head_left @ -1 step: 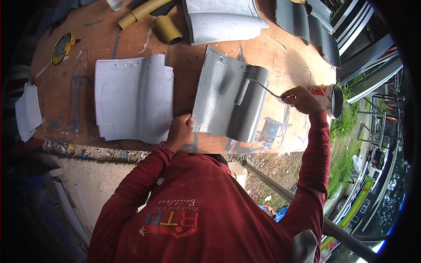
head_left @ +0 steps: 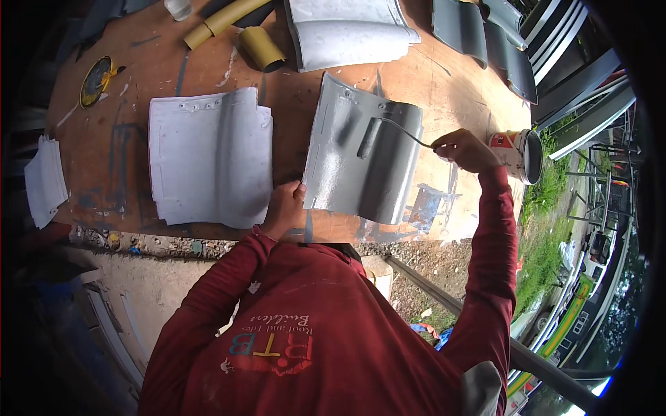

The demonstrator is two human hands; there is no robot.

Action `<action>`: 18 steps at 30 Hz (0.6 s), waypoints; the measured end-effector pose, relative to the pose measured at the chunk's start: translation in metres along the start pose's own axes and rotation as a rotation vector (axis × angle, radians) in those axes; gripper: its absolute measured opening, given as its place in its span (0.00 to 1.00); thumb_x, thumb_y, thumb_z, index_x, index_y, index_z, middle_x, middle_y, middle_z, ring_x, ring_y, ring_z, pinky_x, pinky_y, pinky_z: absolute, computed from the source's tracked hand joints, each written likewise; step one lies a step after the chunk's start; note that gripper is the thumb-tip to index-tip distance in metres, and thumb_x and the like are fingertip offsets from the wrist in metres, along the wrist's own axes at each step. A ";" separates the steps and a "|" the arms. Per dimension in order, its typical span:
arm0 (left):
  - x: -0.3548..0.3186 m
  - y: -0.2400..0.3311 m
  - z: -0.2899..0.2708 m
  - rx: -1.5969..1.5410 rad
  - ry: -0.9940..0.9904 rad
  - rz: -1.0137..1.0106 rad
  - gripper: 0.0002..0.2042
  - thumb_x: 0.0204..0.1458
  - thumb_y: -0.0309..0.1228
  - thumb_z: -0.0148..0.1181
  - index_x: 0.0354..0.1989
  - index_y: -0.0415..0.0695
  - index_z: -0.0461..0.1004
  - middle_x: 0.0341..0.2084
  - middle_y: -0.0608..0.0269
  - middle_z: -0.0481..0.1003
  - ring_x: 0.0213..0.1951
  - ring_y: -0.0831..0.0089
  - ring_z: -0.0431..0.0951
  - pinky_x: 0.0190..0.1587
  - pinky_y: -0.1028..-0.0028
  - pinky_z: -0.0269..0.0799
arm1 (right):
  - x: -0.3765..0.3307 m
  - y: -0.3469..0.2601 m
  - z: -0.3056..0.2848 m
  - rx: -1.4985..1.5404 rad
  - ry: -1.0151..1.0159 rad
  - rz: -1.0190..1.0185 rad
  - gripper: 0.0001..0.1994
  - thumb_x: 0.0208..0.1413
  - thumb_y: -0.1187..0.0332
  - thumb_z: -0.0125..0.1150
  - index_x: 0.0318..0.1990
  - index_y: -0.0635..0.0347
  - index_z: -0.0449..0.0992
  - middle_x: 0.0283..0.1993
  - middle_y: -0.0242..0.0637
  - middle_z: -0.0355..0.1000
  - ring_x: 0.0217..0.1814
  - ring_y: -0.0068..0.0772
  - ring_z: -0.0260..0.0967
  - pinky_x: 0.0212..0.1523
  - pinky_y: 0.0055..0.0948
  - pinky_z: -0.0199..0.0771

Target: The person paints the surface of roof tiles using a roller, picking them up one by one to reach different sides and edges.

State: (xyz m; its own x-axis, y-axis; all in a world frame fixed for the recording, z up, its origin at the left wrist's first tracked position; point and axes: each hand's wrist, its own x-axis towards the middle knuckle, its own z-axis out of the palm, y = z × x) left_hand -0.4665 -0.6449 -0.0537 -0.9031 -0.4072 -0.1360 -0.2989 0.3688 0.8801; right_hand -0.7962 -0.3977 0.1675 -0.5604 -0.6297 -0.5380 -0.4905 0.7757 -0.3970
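A curved roof tile (head_left: 340,159), wet-looking with grey paint, lies on the wooden table in front of me. My left hand (head_left: 283,209) is closed on its lower left edge, the thumb at the rim. In my right hand (head_left: 468,150) is a small paint roller (head_left: 368,139); the fingers wrap its grip and hide most of it. The grey roller head rests on the tile's upper middle, and its thin bent wire reaches right to my fist. Left of the painted tile lies a stack of white unpainted tiles (head_left: 201,163).
A paint bucket (head_left: 505,149) lies tilted at the table's right edge (head_left: 479,114). More white tiles (head_left: 347,35), yellow curved pieces (head_left: 262,50) and dark grey tiles (head_left: 461,31) lie at the far side. A yellow-rimmed round lid (head_left: 96,82) is at the left.
The roller head has moved a little left and up across the tile, and my right hand has shifted left with it. My left hand keeps its hold on the tile edge.
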 end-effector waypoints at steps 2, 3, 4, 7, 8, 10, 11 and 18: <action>0.003 -0.001 0.003 -0.120 -0.086 -0.124 0.15 0.67 0.35 0.52 0.34 0.35 0.75 0.23 0.45 0.74 0.28 0.48 0.76 0.33 0.56 0.70 | 0.033 -0.008 0.017 -0.037 0.017 -0.087 0.13 0.57 0.65 0.64 0.44 0.61 0.86 0.40 0.50 0.82 0.41 0.44 0.80 0.47 0.37 0.78; 0.004 -0.007 0.004 -0.107 -0.091 -0.117 0.15 0.67 0.35 0.52 0.34 0.35 0.75 0.23 0.45 0.74 0.28 0.48 0.76 0.33 0.56 0.70 | 0.049 -0.011 0.025 -0.018 0.058 -0.090 0.13 0.57 0.64 0.66 0.46 0.58 0.86 0.46 0.47 0.81 0.50 0.43 0.78 0.54 0.37 0.75; 0.002 -0.018 0.006 -0.208 -0.111 -0.133 0.16 0.68 0.36 0.51 0.35 0.34 0.74 0.22 0.49 0.73 0.27 0.55 0.75 0.33 0.59 0.72 | 0.061 -0.023 0.026 -0.006 0.046 -0.108 0.13 0.57 0.64 0.68 0.47 0.56 0.86 0.49 0.44 0.81 0.53 0.44 0.77 0.57 0.37 0.74; -0.001 -0.018 0.004 -0.400 -0.153 -0.188 0.19 0.70 0.38 0.50 0.35 0.33 0.74 0.21 0.56 0.71 0.26 0.68 0.74 0.33 0.65 0.74 | 0.071 -0.022 0.006 -0.011 -0.056 0.005 0.12 0.59 0.64 0.69 0.47 0.56 0.87 0.53 0.42 0.75 0.47 0.37 0.78 0.49 0.34 0.79; 0.000 -0.014 0.004 -0.498 -0.164 -0.231 0.19 0.71 0.39 0.50 0.35 0.33 0.74 0.22 0.60 0.71 0.26 0.74 0.74 0.33 0.69 0.75 | 0.069 -0.006 -0.002 -0.169 -0.016 -0.057 0.11 0.59 0.65 0.68 0.46 0.56 0.87 0.54 0.42 0.73 0.45 0.35 0.77 0.47 0.33 0.79; -0.001 -0.008 0.005 -0.490 -0.114 -0.238 0.19 0.71 0.39 0.50 0.35 0.33 0.74 0.22 0.63 0.71 0.27 0.76 0.73 0.33 0.71 0.76 | 0.055 0.008 -0.031 -0.142 -0.079 0.197 0.09 0.55 0.67 0.69 0.43 0.56 0.87 0.42 0.37 0.78 0.38 0.30 0.76 0.41 0.33 0.78; -0.004 -0.005 0.006 -0.487 -0.070 -0.248 0.19 0.71 0.38 0.50 0.34 0.34 0.73 0.22 0.66 0.70 0.27 0.79 0.72 0.34 0.73 0.76 | 0.044 0.015 -0.050 -0.119 -0.072 0.328 0.09 0.54 0.68 0.70 0.41 0.56 0.87 0.35 0.35 0.77 0.33 0.26 0.74 0.34 0.31 0.76; -0.004 -0.003 -0.001 -0.437 -0.160 -0.201 0.20 0.72 0.44 0.49 0.30 0.42 0.68 0.25 0.75 0.60 0.29 0.85 0.62 0.35 0.76 0.74 | 0.066 0.054 -0.048 -0.040 -0.007 0.113 0.11 0.57 0.67 0.69 0.46 0.57 0.87 0.25 0.32 0.74 0.21 0.23 0.67 0.22 0.27 0.69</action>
State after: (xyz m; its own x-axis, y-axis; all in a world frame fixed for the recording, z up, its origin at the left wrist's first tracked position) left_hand -0.4614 -0.6454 -0.0555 -0.8874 -0.2882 -0.3598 -0.3452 -0.1021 0.9330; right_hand -0.8922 -0.3994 0.1461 -0.6089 -0.5377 -0.5832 -0.4507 0.8395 -0.3035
